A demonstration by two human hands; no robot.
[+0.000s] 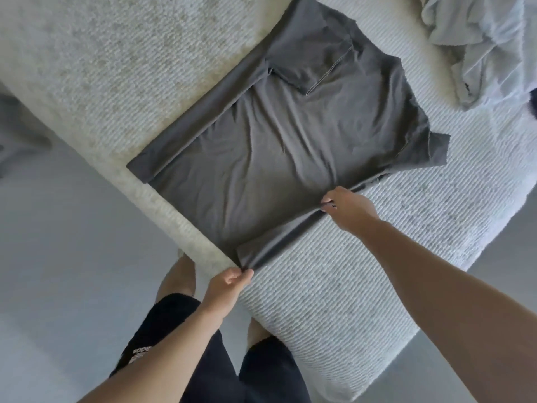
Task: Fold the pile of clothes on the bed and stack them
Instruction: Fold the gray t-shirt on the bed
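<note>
A dark grey T-shirt (276, 146) lies spread flat on the bed (334, 286), its left side folded inward along a long strip and one sleeve folded across the chest. My left hand (229, 283) pinches the shirt's near bottom corner at the bed's edge. My right hand (345, 207) pinches the shirt's right side edge, about halfway up. Between the two hands the edge is lifted and turned slightly over the shirt's body. The other sleeve sticks out to the right.
A crumpled pile of light grey and white clothes (482, 45) lies on the bed at the upper right. The grey floor (58, 257) runs along the bed's left side, where my legs in black shorts (189, 344) stand.
</note>
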